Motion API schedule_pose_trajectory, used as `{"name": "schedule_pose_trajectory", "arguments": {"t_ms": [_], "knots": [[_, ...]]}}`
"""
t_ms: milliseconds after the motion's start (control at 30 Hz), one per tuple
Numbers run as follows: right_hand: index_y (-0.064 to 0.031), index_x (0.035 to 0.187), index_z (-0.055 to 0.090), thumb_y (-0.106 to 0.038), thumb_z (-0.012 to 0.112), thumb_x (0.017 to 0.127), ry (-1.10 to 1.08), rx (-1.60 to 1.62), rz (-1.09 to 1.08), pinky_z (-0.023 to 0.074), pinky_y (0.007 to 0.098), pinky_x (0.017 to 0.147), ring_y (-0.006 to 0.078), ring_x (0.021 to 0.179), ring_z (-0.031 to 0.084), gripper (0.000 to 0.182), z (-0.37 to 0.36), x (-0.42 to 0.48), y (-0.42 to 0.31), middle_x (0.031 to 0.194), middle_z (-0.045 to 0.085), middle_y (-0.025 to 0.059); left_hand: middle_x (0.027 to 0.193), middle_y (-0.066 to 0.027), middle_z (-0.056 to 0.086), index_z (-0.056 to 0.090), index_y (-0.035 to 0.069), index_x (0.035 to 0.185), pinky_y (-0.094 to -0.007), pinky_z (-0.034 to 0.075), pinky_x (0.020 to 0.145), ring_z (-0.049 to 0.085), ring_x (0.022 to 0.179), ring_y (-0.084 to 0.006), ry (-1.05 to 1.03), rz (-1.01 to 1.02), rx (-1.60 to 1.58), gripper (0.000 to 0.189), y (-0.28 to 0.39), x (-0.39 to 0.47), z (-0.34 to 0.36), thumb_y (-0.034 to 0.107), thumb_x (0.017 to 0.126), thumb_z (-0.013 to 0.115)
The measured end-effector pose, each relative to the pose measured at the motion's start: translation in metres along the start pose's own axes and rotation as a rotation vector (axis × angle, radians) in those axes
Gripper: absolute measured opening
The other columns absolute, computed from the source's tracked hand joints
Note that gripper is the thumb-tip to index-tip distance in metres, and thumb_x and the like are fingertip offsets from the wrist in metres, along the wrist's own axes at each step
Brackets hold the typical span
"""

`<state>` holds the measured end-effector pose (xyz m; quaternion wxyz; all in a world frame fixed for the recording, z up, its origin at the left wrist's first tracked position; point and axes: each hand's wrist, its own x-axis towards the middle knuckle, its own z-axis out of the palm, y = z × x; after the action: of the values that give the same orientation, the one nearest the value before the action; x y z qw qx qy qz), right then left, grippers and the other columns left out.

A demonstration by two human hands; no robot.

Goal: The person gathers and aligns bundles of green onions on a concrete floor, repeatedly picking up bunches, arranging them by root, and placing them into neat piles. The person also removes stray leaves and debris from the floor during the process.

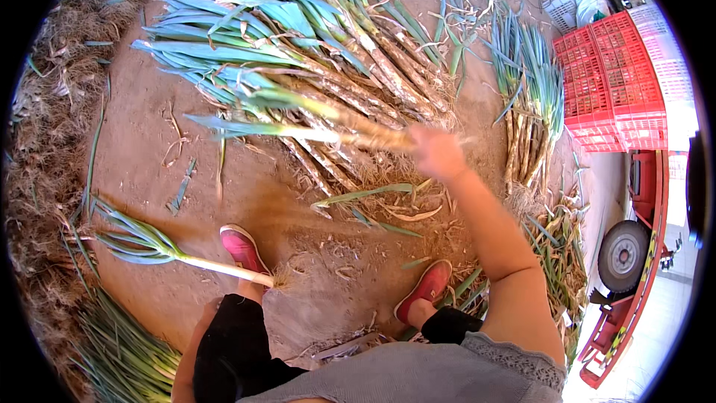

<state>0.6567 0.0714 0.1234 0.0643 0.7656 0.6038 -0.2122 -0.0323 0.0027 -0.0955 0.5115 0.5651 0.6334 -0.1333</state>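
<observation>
My right hand (439, 152) grips the root end of unpeeled leeks (369, 137); motion blurs both hand and stalks, so their number is hard to tell. Beneath and beyond them lies a large heap of leeks (358, 75) with dirty, husk-covered stalks, green leaves pointing left. Only a bit of my left hand (210, 309) shows beside my left knee; the fingers are hidden. Just above it, a single leek with a clean white stalk (218, 266) crosses in front of my left shoe, roots to the right. Whether my left hand touches it cannot be seen.
Roots and dry trimmings (61, 101) are banked along the left. Green-leaved leeks (126, 347) lie at lower left. On the right are a leek bundle (528, 95), stacked red plastic crates (612, 78), leaf waste (562, 257) and a wheeled red cart (654, 246).
</observation>
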Motion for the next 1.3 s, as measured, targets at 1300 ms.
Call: {"name": "schedule_pose_trajectory", "arguments": {"t_ms": [1300], "knots": [[-0.0152,0.098,0.062,-0.011,0.059,0.067,0.131,-0.624,0.127,0.0492,0.0397,0.066,0.0276,0.077,0.063,0.032,-0.159,-0.156,0.008,0.084,0.065,0.0111,0.088,-0.0212,0.064,0.065,0.005,0.09,-0.0372,0.048,0.08,0.062,0.091,-0.0328,0.123,0.129,0.137,0.035,0.026,0.04,0.022,0.035,0.072,0.064]]}}
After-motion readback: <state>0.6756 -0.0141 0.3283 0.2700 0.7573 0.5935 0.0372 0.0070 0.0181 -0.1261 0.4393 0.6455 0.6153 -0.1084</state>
